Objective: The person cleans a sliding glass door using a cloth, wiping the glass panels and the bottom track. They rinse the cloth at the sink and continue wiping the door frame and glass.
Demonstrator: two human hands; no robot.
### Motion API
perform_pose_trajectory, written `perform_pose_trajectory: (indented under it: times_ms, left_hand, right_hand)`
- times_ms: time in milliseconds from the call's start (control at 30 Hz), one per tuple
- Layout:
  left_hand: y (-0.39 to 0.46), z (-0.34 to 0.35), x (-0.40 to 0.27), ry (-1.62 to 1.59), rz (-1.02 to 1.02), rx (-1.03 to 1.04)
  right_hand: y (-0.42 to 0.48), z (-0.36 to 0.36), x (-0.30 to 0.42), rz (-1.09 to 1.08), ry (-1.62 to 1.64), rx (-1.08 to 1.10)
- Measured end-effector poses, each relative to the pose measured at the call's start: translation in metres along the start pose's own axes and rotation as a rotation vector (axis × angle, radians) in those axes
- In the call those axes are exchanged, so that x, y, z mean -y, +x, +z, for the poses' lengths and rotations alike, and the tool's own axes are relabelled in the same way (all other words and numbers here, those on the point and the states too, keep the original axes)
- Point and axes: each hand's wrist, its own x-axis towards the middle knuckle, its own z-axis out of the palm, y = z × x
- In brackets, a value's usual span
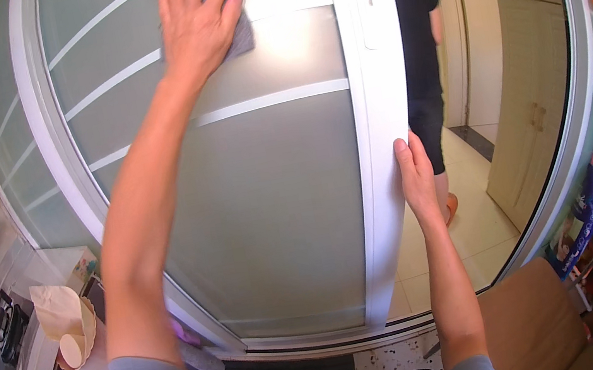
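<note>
My left hand [199, 27] presses a grey cloth [242, 38] flat against the upper part of a frosted glass panel [282, 205], fingers spread over it. White stripes cross the glass, and the cloth covers part of them. My right hand [416, 174] grips the edge of the white door frame [377, 107], thumb on the near face and the fingers' far ends hidden behind it. Above that hand, a recessed pull [364, 3] is set in the frame.
Beyond the doorway stands a person in black [417, 47], near a cream cabinet [519, 106]. A cardboard box [530, 316] is at lower right, beside a blue bag [592, 212]. Paper liners [63, 318] lie at left, by a gas burner [2, 325]. A floor track [413, 321] runs below the door.
</note>
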Motion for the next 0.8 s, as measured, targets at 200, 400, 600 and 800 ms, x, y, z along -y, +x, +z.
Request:
perform_pose_trajectory:
  times_ms: [200,400,600,800]
  left_hand:
    - [-0.095,-0.058,-0.126,-0.376,0.336,0.514]
    - [-0.009,-0.014,-0.050,-0.243,0.348,0.263]
    - [0.031,0.011,-0.111,-0.004,-0.153,0.277]
    - [-0.139,-0.078,-0.160,-0.557,0.391,0.612]
  right_hand:
    - [0.001,-0.017,-0.005,0.034,0.032,-0.055]
    - [0.002,-0.010,-0.010,0.011,0.010,-0.047]
    - [-0.001,-0.006,-0.032,0.038,-0.165,-0.172]
    - [-0.004,-0.005,-0.010,0.014,-0.004,-0.109]
